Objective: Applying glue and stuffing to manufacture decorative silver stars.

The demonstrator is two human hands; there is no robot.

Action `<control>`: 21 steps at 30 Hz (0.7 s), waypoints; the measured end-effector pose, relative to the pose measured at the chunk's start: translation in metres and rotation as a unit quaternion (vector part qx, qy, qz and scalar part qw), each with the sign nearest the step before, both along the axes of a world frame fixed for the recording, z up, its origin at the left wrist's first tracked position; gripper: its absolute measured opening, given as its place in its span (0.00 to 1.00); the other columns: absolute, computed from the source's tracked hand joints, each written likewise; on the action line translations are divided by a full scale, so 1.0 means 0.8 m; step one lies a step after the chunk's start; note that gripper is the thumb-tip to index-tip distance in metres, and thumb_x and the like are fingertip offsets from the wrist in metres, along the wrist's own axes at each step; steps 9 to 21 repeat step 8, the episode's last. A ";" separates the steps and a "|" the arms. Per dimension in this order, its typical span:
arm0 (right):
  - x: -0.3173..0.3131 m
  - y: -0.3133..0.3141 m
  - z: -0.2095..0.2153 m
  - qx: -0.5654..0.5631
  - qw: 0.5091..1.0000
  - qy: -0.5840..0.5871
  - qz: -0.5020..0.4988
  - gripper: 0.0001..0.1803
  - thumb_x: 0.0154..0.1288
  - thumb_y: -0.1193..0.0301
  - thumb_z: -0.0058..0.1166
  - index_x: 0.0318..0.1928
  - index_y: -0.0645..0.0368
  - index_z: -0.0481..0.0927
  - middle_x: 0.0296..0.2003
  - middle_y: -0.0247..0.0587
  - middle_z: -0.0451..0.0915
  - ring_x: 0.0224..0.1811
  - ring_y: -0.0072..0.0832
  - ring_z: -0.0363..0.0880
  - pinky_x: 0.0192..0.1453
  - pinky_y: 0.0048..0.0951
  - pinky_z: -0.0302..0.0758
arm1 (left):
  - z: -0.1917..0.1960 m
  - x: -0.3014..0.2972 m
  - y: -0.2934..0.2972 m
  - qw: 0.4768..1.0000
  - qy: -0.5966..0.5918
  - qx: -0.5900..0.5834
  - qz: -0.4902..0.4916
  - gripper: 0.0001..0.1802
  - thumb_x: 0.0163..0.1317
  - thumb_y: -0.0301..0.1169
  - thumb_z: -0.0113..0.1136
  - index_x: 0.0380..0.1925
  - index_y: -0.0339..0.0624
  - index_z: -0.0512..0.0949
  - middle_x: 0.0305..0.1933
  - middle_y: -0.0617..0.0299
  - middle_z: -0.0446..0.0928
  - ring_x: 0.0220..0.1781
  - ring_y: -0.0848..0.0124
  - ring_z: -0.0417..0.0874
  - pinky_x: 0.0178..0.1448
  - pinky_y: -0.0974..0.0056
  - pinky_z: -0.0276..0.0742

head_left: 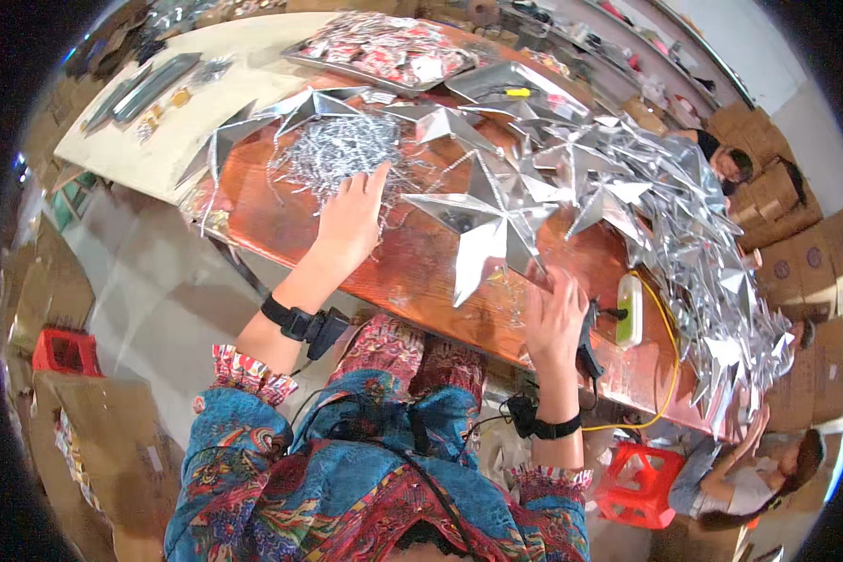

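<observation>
My left hand [351, 220] reaches into the near edge of a loose heap of silver cords [332, 150]. Its fingers are bent down among the strands, and some cord shows beside the palm. My right hand [554, 314] is closed on one point of a shiny silver star [501, 215], near the table's front edge. That star has folded, raised points and lies tilted, with a cord running from its upper part. Around the cords and to the right lie more silver stars [295, 110], several with cords attached.
The reddish-brown wooden table [412, 281] holds a large pile of silver stars [712, 253] along its right side. Behind are a tray of red-and-white packets [384, 47] and a metal tray [496, 84]. A white device [629, 314] lies beside a yellow cable [672, 375]. Two other people sit at right.
</observation>
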State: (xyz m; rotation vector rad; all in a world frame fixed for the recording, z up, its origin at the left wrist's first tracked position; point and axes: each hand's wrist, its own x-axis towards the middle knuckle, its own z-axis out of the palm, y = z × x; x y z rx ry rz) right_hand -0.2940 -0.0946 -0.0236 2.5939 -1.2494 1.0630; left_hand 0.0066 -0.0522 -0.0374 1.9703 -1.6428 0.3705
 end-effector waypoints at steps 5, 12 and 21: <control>-0.002 0.002 0.000 -0.005 1.000 0.003 0.010 0.19 0.58 0.69 0.50 0.49 0.62 0.67 0.41 0.50 0.73 0.47 0.45 0.70 0.58 0.43 0.59 | -0.013 0.039 0.035 1.000 0.026 0.000 0.014 0.29 0.52 0.24 0.54 0.57 0.45 0.62 0.44 0.51 0.70 0.48 0.53 0.72 0.43 0.55 0.73; 0.002 0.001 0.000 -0.005 1.000 0.008 0.004 0.20 0.58 0.68 0.50 0.50 0.62 0.67 0.42 0.50 0.73 0.47 0.44 0.70 0.57 0.44 0.59 | -0.014 0.063 0.041 0.990 0.127 0.058 0.015 0.29 0.51 0.26 0.57 0.56 0.48 0.63 0.46 0.50 0.70 0.49 0.53 0.72 0.46 0.55 0.71; 0.002 0.001 0.000 -0.005 1.000 0.008 0.004 0.20 0.58 0.68 0.50 0.50 0.62 0.67 0.42 0.50 0.73 0.47 0.44 0.70 0.57 0.44 0.59 | -0.014 0.063 0.041 0.990 0.127 0.058 0.015 0.29 0.51 0.26 0.57 0.56 0.48 0.63 0.46 0.50 0.70 0.49 0.53 0.72 0.46 0.55 0.71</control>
